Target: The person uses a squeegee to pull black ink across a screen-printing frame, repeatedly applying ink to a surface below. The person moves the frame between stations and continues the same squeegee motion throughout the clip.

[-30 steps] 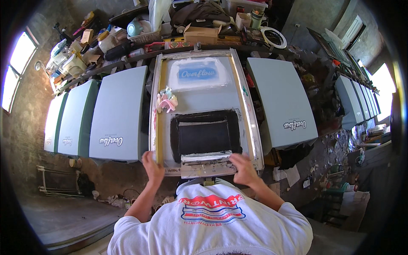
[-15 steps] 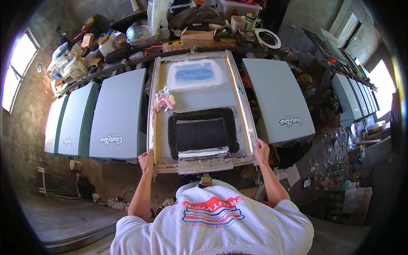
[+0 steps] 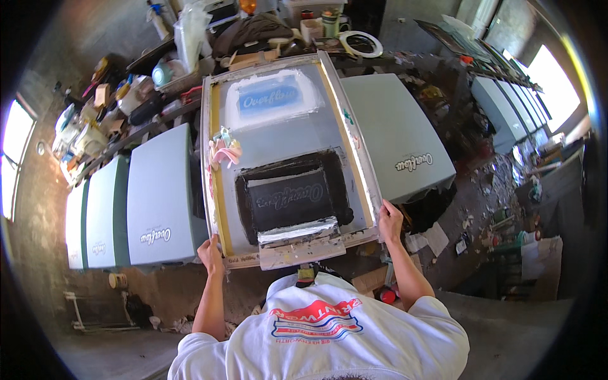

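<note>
My left hand (image 3: pixel 210 254) closes around the near left corner of a large screen-printing frame (image 3: pixel 360 166). My right hand (image 3: pixel 389 221) is wrapped around its near right corner. The frame lies between my hands and spans away from me. Its mesh carries a blue lettered patch with a whitish border (image 3: pixel 271 98) at the far end and a black-bordered rectangle (image 3: pixel 288 197) with faint script nearer me. A squeegee (image 3: pixel 303 252) with a pale strip along it rests at the near edge. Against the left rail lies a crumpled pink-and-teal rag (image 3: pixel 225 152).
Pale blue-grey boards with white script flank the frame: one on the right (image 3: pixel 405 139), several on the left (image 3: pixel 159 196). Bottles, tubs and a cardboard box (image 3: pixel 253 59) crowd the far shelf. A white ring (image 3: pixel 361 44) lies there too. Litter covers the floor at right.
The frame looks larger and has shifted left and slightly turned in view, both hands still on it. The surroundings have tilted too. Faint script now shows in the black rectangle.
</note>
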A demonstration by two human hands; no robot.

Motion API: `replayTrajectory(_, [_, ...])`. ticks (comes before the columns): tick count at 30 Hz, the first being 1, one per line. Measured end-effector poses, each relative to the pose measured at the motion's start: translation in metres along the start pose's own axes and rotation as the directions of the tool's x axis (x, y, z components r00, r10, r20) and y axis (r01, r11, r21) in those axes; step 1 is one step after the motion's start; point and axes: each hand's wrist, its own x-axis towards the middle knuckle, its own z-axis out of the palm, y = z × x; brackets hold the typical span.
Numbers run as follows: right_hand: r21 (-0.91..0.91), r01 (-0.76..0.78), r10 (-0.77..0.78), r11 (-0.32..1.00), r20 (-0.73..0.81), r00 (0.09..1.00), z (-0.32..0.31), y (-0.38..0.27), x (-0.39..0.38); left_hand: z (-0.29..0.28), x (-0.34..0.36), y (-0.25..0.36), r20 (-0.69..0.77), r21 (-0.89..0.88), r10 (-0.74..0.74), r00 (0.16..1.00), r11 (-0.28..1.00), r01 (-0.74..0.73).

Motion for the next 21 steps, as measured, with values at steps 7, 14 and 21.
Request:
replayTrajectory(7, [0.080,-0.121,0.133,0.989,-0.169,0.977,-0.070,0.055,0.027,0.114,-0.014,0.056,0.161,-0.045,0.063,0.985,0.997,-0.057])
replayTrajectory(14, [0.154,-0.219,0.255,0.963,-0.278,0.926,-0.151,0.149,0.128,0.297,-0.041,0.120,0.302,-0.108,0.180,0.936,0.982,-0.154])
replayTrajectory(21, [0.103,-0.264,0.283,0.959,-0.293,0.913,-0.212,0.145,0.288,0.465,-0.039,0.226,0.403,-0.097,0.171,0.899,0.985,-0.144])
